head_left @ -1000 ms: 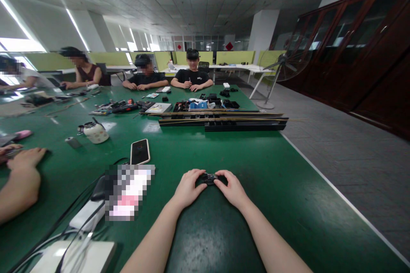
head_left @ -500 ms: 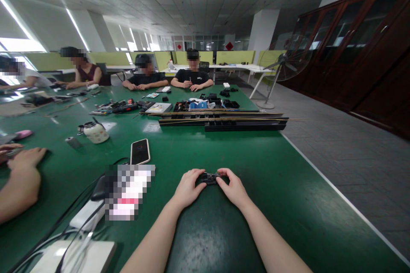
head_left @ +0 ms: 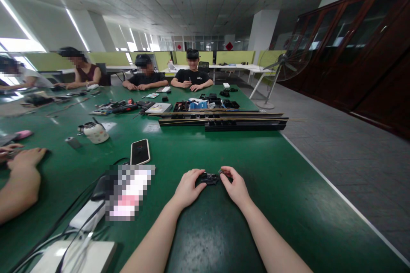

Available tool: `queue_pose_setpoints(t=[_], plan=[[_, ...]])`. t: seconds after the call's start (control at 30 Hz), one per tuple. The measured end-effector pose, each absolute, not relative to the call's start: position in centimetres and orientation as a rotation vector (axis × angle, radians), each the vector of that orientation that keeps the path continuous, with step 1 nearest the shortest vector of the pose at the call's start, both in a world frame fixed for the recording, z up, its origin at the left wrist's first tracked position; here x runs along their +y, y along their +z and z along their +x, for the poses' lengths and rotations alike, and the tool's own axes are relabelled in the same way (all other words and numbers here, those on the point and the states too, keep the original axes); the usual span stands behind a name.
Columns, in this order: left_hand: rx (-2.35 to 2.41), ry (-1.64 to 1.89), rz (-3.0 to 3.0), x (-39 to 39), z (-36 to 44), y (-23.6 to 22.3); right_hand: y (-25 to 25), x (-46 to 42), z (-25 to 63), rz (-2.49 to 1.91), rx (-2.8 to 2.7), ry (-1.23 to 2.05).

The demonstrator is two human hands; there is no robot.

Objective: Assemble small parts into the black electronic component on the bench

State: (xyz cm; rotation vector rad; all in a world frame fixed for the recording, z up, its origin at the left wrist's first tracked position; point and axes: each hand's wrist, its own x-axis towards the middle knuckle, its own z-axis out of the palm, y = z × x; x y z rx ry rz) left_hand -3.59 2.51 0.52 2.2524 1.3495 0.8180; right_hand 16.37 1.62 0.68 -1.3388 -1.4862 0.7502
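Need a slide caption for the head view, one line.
Left hand grips a small black part at a green table, right hand close beside it.

A small black device (head_left: 210, 178) lies crosswise, gripped by left fingers (head_left: 195, 172).

Open-plan office, yellow-green partitions (head_left: 235, 57), white desks (head_left: 250, 67), tiled ceiling (head_left: 198, 0), glass-fronted cabinets (head_left: 355, 55), window blinds (head_left: 45, 21)

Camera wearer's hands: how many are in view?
2: the left hand at the left end of the black part, the right hand by its right end. Neither is hidden.
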Motion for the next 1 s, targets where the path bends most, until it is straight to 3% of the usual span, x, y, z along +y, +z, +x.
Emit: queue_pose_setpoints(t=[1.0], plan=[[1.363, 0.804, 2.231, 2.29, -3.42, 1.15, 0.40, 1.79, 16.32, -1.303, -1.421, 0.735]])
